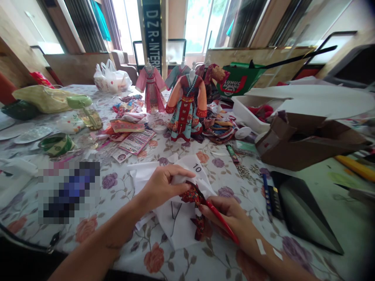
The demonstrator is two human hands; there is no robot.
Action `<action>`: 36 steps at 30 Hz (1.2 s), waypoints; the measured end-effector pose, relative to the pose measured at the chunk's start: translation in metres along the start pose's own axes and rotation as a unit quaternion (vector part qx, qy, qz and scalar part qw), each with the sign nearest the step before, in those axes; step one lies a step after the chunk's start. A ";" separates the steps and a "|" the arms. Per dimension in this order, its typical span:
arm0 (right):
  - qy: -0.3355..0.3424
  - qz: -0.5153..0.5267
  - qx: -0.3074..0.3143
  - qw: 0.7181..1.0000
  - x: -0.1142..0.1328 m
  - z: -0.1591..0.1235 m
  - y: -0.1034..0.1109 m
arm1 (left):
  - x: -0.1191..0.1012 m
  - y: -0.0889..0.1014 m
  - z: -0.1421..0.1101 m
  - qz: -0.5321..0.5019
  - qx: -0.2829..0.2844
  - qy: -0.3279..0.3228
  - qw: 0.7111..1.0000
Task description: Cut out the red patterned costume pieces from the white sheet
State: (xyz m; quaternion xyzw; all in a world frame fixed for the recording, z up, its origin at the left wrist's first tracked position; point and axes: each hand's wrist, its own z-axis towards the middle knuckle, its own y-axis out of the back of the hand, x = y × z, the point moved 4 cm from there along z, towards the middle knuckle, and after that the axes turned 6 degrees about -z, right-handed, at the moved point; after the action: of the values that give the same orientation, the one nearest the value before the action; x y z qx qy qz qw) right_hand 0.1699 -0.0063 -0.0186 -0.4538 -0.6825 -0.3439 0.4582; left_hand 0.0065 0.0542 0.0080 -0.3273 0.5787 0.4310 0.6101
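Floral-covered table (125, 218), windowed room, curtains (79, 29)

And here's the patterned fabric (190, 194), dark red with small multicoloured motifs, pinched up at its top by the left hand (168, 182)! Its lower part hangs in a narrow, jagged-edged piece towards the near side, partly screened by the right hand (224, 214). In that right hand, the red-handled tool (222, 220), slim and glossy, slants from the fabric down towards the wrist (its working end is too hard to make out). Underneath, the white sheet (175, 230) lies creased and uneven on the flowered table (117, 203), dark lines across it, a black "10" facing up beyond the fingers.
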 end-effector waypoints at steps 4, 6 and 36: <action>-0.004 -0.009 0.006 1.000 0.000 -0.001 -0.001 | 0.002 -0.001 0.000 -0.006 0.003 0.003 1.000; -0.009 -0.013 0.005 1.000 0.000 -0.001 -0.001 | 0.002 -0.001 0.000 -0.007 0.004 0.001 1.000; 0.003 -0.014 0.016 1.000 -0.002 -0.001 -0.001 | 0.001 -0.001 0.001 -0.007 0.008 0.000 1.000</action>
State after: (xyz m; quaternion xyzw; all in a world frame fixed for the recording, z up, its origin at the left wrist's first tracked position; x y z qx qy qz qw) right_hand 0.1699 -0.0082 -0.0203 -0.4360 -0.6928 -0.3408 0.4623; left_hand 0.0079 0.0547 0.0065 -0.3266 0.5796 0.4223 0.6157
